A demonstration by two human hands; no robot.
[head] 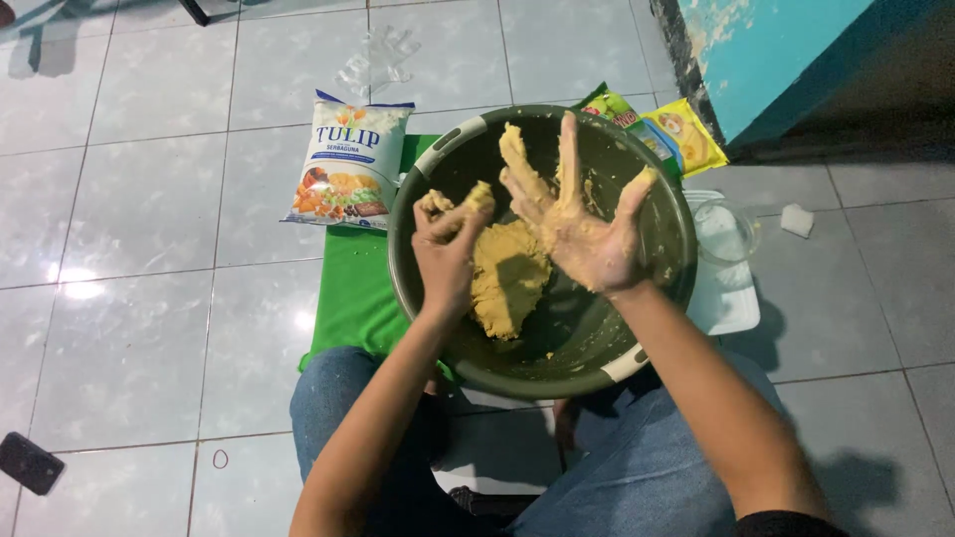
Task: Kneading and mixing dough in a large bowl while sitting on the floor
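Fingers (542,164) spread wide on right hand (582,234), palm up, smeared with yellow dough, gripping nothing. Left hand (448,239) curled shut, fingers together, pinching 1 small dough bit (481,195). Below both, dough lump (507,276) resting inside dark green bowl (517,373). Under bowl, green mat (353,293). Beside it on tiled floor (149,298), white flour bag (350,161).
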